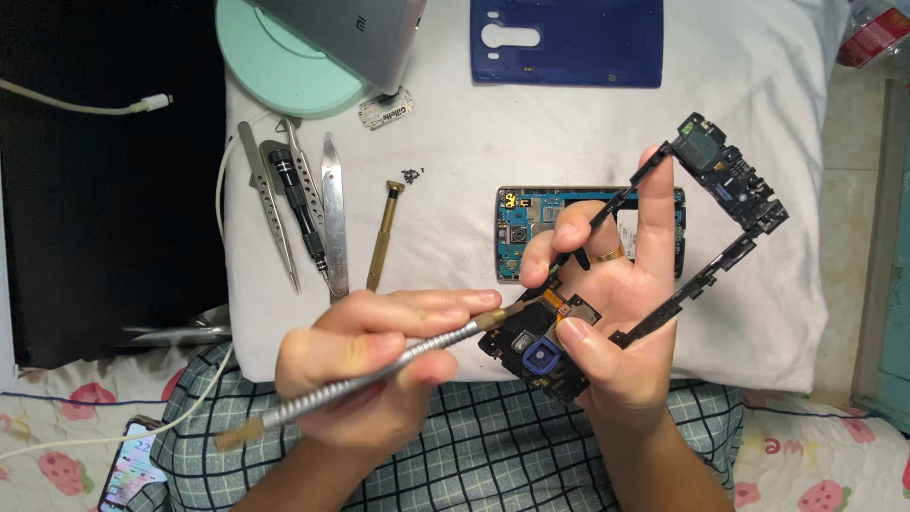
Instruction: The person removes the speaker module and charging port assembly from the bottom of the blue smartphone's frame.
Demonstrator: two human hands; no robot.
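My left hand (379, 365) grips a grey knurled metal pry tool (438, 342). Its brass tip touches the lower end of a black plastic phone mid-frame (730, 180). My right hand (626, 322) holds that frame tilted above the pillow, thumb pressed near its blue camera ring (542, 358) and fingers spread behind it. An opened phone body (517, 223) with exposed circuit board lies on the white pillow (758, 85) just behind my right hand, partly hidden by it.
A dark blue back cover (569, 43) lies at the top. Tweezers (270, 204), a black screwdriver (299, 204), a flat metal pry bar (334, 213), a brass screwdriver (382, 237) and several tiny screws (411, 174) lie at left. A grey phone (370, 38) rests on a teal disc (275, 66).
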